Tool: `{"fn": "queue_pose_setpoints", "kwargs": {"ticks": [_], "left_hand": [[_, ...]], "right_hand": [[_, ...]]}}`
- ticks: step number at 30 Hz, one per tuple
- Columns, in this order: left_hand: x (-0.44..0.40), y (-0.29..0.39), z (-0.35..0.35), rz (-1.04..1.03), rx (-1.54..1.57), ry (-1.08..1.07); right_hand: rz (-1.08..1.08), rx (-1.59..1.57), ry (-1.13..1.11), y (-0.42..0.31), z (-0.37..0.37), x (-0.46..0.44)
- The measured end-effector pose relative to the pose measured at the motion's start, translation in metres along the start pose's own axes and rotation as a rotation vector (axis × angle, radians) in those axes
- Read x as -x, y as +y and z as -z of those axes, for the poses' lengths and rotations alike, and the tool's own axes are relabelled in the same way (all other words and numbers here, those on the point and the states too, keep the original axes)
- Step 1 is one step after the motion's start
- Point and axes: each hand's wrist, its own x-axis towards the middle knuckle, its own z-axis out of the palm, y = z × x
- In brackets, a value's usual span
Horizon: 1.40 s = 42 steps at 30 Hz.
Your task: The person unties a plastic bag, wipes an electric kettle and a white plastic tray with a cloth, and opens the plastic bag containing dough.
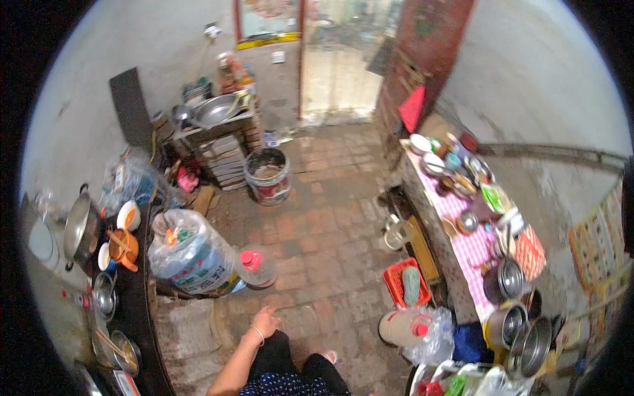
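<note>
Clear plastic jug (263,274) with a red cap (250,259) on the brick floor (323,218), beside a bulging plastic sack (198,261), left hand (266,323) near the jug, fingers loosely extended, nothing visibly held, right hand out of view, its grip impossible to tell.

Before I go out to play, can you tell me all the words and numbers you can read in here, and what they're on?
None that I can read for sure.
Big plastic bag: large printed characters, too blurred to quote.
Bucket: printed markings, too blurred.
Hanging sheet on the right: too blurred and small.
Clear jug with the red cap: no words I can make out.
</note>
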Motion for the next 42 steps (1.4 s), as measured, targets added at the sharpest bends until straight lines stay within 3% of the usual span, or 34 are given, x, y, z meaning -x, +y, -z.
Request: {"fn": "queue_pose_setpoints", "kwargs": {"ticks": [1,3,7,10,12,14,15,18,21,25,27,31,33,35,38,40,42], "left_hand": [[0.001,0.013,-0.013,-0.033,-0.045,-0.01],[0.002,0.042,-0.031,-0.129,-0.1,-0.07],[-0.009,0.089,-0.078,-0.353,-0.236,-0.126],[-0.006,0.165,-0.095,-0.344,-0.303,-0.287],[-0.006,0.201,-0.112,-0.533,-0.303,-0.313],[-0.01,0.228,-0.134,-0.621,-0.319,-0.407],[-0.013,0.238,-0.145,-0.631,-0.307,-0.474],[-0.028,0.257,-0.186,-0.716,-0.332,-0.605],[-0.023,0.299,-0.213,-0.755,-0.411,-0.695],[-0.022,0.355,-0.258,-0.82,-0.5,-0.812],[-0.02,0.386,-0.28,-0.886,-0.504,-0.846],[-0.022,0.439,-0.332,-1.011,-0.354,-0.928],[-0.015,0.472,-0.355,-1.038,-0.347,-0.946],[-0.015,0.484,-0.368,-1.048,-0.372,-0.968],[0.002,0.518,-0.393,-1.073,-0.144,-1.094],[0.02,0.536,-0.399,-1.099,-0.191,-1.086],[0.035,0.547,-0.407,-1.129,-0.232,-1.077]], "right_hand": [[0.117,-0.097,0.062,0.015,0.012,0.007],[-0.137,-0.139,0.028,0.026,0.035,0.023],[-0.312,-0.463,0.189,0.062,0.064,0.042],[-0.478,-0.673,0.335,0.09,0.064,0.076],[-0.515,-0.732,0.395,0.12,0.056,0.095],[-0.38,-1.242,0.293,0.193,0.028,0.109],[-0.62,-0.825,0.508,0.121,0.038,0.125],[-0.394,-1.287,0.53,0.192,-0.006,0.144],[-0.652,-1.2,0.554,0.164,-0.021,0.151],[-0.577,-1.261,0.721,0.16,-0.033,0.144],[-0.64,-1.146,0.767,0.145,-0.019,0.137],[-0.573,-1.251,0.732,0.132,0.012,0.124],[-0.691,-0.982,0.797,0.092,0.051,0.114],[-0.651,-0.988,0.825,0.082,0.059,0.108],[-0.616,-1.0,0.846,0.08,0.073,0.099],[-0.712,-1.039,0.813,0.08,0.078,0.101],[-0.668,-1.114,0.852,0.094,0.076,0.101]]}}
